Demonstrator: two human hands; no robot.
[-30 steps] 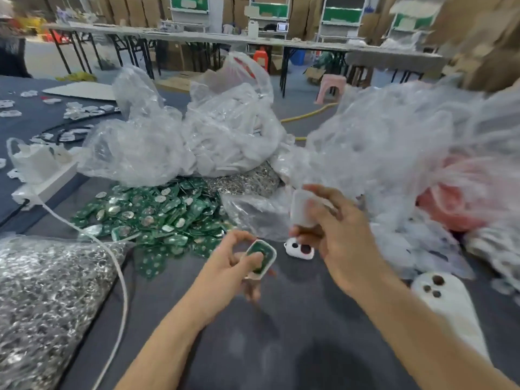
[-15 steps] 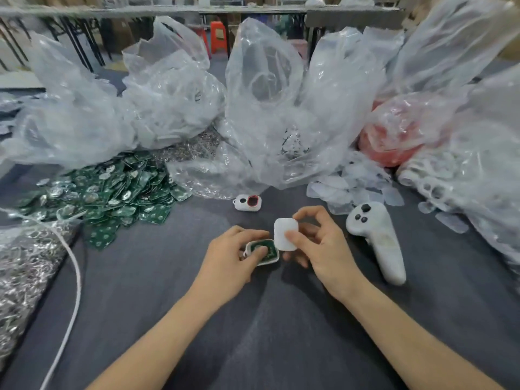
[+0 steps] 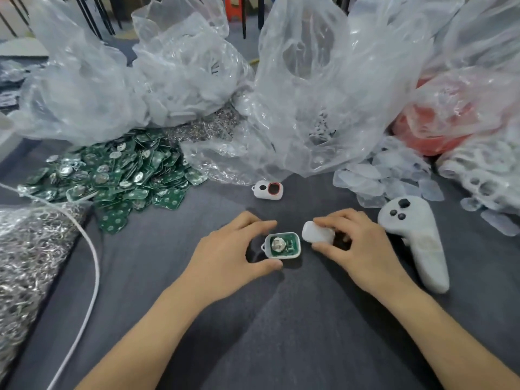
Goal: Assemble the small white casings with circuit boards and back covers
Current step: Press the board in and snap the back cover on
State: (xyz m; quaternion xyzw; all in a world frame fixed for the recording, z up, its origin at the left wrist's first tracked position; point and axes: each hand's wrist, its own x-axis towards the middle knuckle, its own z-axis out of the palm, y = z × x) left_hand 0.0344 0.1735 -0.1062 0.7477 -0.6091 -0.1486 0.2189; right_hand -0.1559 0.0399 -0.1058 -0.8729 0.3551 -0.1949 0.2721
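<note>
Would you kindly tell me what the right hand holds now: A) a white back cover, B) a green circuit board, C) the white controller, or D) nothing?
A: the right hand pinches the white back cover beside the open casing held by the left hand.

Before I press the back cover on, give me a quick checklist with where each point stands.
1. Circuit board in the casing: ok, it lies inside the white rim, round metal part facing up.
2. Casing steadied: ok, left hand holds it on the table.
3. Back cover ready: ok, right hand pinches it beside the casing, not yet over it.
4. Cover turned to match the casing: cannot tell.
5. Room to work: ok, the white controller lies apart, right of the right hand.
</note>
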